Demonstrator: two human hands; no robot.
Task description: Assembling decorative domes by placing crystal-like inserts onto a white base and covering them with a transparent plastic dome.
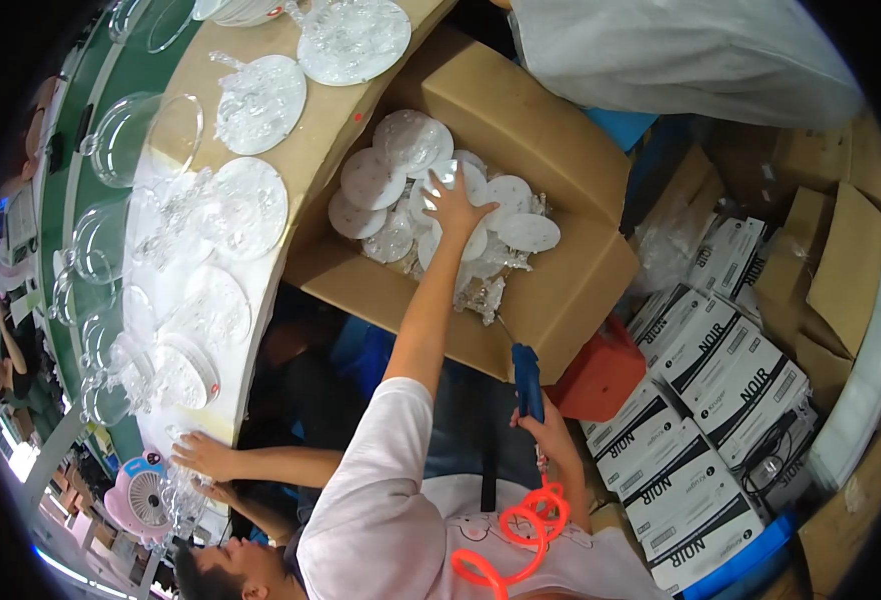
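My left hand (pixel 451 205) reaches into an open cardboard box (pixel 561 270), its fingers spread over a white round disc and touching the pile. Several flat white discs (pixel 373 178) lie loosely heaped there, mixed with clear plastic pieces (pixel 483 300). My right hand (pixel 553 432) is closed round the handle of a blue air blow gun (pixel 528 375), by the box's near side. The gun's thin nozzle points over the box edge toward the clear pieces. From its handle hangs an orange coiled hose (pixel 539 520), running down in front of my white shirt.
Left is a table (pixel 346 115) with more white discs (pixel 261 105) and clear domed covers (pixel 126 140). A co-worker's hand (pixel 206 457) touches clear pieces near a pink fan (pixel 146 497). Printed cartons (pixel 701 400), a red bin (pixel 601 375) and a grey sack (pixel 681 60) stand right.
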